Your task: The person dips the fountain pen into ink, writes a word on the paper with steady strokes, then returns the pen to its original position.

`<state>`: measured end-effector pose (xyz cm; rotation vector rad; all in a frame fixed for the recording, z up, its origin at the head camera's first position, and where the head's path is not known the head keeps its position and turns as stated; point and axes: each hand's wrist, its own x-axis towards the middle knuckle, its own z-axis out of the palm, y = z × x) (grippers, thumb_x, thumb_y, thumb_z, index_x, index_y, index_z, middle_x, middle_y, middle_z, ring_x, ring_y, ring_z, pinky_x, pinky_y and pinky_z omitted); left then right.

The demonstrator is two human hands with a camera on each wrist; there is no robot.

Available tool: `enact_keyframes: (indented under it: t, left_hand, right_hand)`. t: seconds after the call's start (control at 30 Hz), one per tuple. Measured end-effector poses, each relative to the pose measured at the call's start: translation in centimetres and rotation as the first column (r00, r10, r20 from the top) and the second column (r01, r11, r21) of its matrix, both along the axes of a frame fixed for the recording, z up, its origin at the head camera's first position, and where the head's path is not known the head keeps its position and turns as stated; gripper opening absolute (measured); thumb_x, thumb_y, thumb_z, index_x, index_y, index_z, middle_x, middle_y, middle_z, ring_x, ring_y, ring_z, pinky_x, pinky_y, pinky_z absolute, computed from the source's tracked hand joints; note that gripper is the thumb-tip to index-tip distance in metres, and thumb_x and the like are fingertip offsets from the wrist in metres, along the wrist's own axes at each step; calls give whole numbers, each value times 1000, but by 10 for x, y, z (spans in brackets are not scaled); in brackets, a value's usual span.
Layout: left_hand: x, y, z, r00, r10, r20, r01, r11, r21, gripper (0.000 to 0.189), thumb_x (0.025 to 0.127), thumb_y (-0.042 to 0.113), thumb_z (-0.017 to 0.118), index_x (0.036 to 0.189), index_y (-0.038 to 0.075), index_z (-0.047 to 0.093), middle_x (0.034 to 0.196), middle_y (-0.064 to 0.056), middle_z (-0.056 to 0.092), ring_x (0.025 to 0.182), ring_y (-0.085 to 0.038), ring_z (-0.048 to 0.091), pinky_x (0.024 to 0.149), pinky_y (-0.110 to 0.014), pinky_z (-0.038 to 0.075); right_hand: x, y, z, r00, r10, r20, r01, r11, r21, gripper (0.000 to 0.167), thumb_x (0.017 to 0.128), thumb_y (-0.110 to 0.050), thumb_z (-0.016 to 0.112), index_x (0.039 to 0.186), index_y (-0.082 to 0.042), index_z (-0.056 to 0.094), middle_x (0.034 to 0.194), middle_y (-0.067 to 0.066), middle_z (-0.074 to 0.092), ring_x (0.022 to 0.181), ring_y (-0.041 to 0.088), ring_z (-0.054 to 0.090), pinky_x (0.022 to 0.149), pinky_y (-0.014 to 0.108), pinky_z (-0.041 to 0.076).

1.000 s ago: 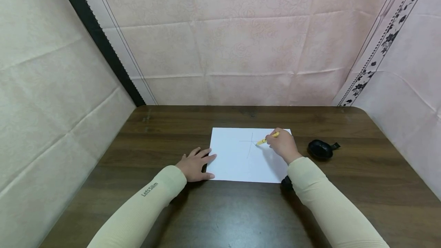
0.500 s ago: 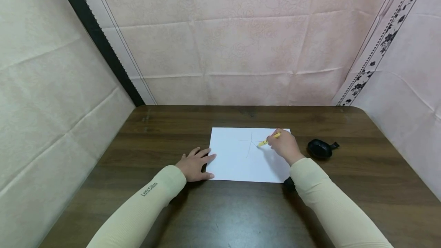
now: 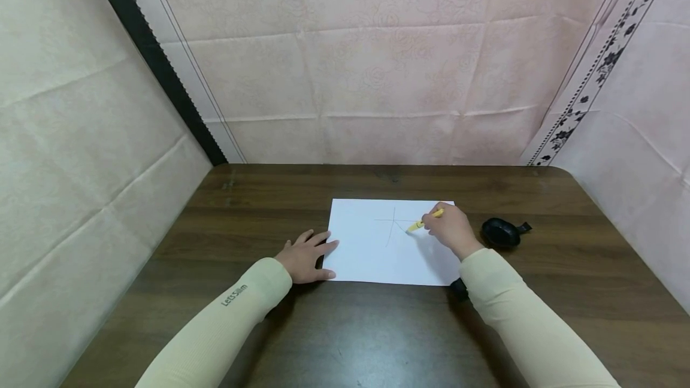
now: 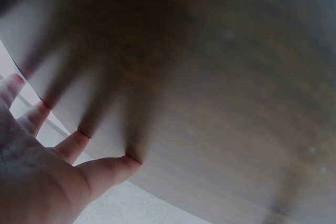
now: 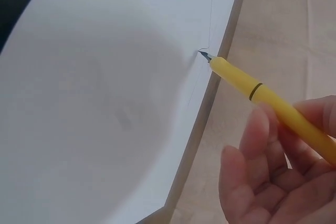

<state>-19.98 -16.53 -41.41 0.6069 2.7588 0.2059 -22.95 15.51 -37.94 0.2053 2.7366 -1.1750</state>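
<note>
A sheet of white paper [image 3: 366,256] lies on the brown wooden table, bearing two thin crossed lines and a short slanting line that runs down right from the crossing. My right hand [image 3: 454,231] pinches a yellow fountain pen [image 5: 273,103] between thumb and fingers. Its dark nib [image 5: 205,54] is on the paper at the end of the slanting line. My left hand [image 3: 307,259] rests with spread fingers at the paper's left edge, thumb and fingertips over it. In the left wrist view those fingers [image 4: 110,174] are stretched out against the table surface.
To the right of the paper, a black oval object with a short tab [image 3: 501,233] lies on the table [image 3: 269,196]. A small black object [image 3: 459,290] shows under the right wrist. Pale patterned cloth [image 3: 377,76] hangs behind and along both sides.
My right hand and the pen have moved slightly right and toward the body, and the slanting line has grown longer behind the nib. The left hand stays where it was.
</note>
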Motion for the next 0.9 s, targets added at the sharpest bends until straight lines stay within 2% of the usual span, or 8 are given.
enact_keyframes:
  t: [0.6,0.9]
  left_hand:
    - [-1,-1,-2,1000,-2,-6,2,1000,8,71,90,52,61,151,28,35,159,0,24,145,-38,17,104,-71,22]
    - [-1,-1,-2,1000,-2,-5,2,1000,8,71,90,51,61,151,27,35,159,0,24,145,-38,17,104,-71,23]
  right_hand:
    - [6,4,7,1000,19,15,-19,1000,-2,23,96,-24,55,99,-1,60,97,16,67,88,27,59,70,34,45]
    - [6,11,4,999,50,1,-50,999,22,23,95,-22,54,99,-1,62,96,16,68,85,26,58,70,34,45]
